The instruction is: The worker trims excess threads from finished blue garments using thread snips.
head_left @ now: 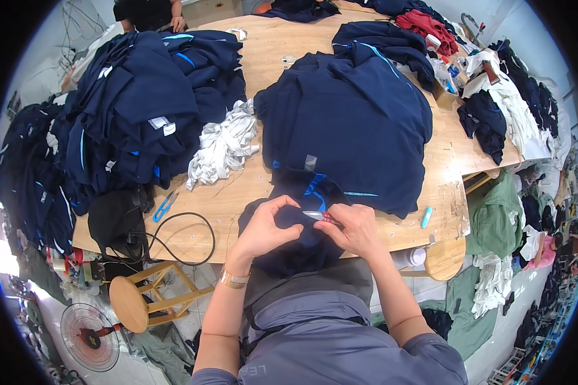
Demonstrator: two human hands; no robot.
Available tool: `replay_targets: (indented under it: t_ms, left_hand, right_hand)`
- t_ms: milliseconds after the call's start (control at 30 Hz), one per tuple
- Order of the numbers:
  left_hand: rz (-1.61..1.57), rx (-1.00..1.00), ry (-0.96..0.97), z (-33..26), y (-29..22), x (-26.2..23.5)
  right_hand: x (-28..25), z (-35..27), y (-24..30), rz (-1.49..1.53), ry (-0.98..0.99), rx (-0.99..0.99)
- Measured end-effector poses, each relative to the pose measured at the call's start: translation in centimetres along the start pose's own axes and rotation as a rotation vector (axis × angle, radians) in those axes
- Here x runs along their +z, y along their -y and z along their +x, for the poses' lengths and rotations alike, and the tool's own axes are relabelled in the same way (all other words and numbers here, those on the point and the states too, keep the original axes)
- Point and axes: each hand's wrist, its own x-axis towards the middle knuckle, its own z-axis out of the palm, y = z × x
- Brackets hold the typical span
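A dark navy garment (pixel 321 256) with bright blue trim is bunched over the table's front edge and against my lap. My left hand (pixel 270 224) curls round its left part, thumb and forefinger in a C with navy cloth between them; its other fingers are mostly hidden. My right hand (pixel 356 228) is closed on a small pair of thread snips (pixel 316 215) with silver blades and a red grip. The blades point left, toward my left fingertips, close over the blue trim. Just beyond lies a broad pile of navy garments (pixel 347 122).
A taller navy heap (pixel 141 96) and a tangle of white strips (pixel 221 147) lie left. Blue-handled snips (pixel 165 206), a black bag (pixel 115 218) with a looped cable, and a turquoise marker (pixel 426 217) sit near the edge. Stools (pixel 128 301) and a fan (pixel 91 337) stand below; a person is at the far side.
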Motion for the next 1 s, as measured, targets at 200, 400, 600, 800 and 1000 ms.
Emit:
replay_targets:
  t_ms: [200,400,600,800,1000]
  left_hand:
    - [0.108,0.078,-0.049,0.1,0.5,0.2]
    - [0.055,0.068,-0.061,0.2,1.1,0.2]
    - [-0.061,0.015,-0.045,0.2,0.8,0.1]
    - [-0.004,0.026,-0.046,0.2,0.6,0.1]
    - [0.044,0.058,-0.049,0.2,0.1,0.5]
  right_hand:
    - [0.0,-0.1,0.3,0.406,-0.066,0.309]
    - [0.0,-0.4,0.0,0.209,-0.022,0.172]
    - [0.3,-0.8,-0.4,0.009,-0.003,0.053]
    - [0.4,-0.4,-0.1,0.013,-0.003,0.044]
    - [0.3,-0.5,0.0,0.008,0.015,0.055]
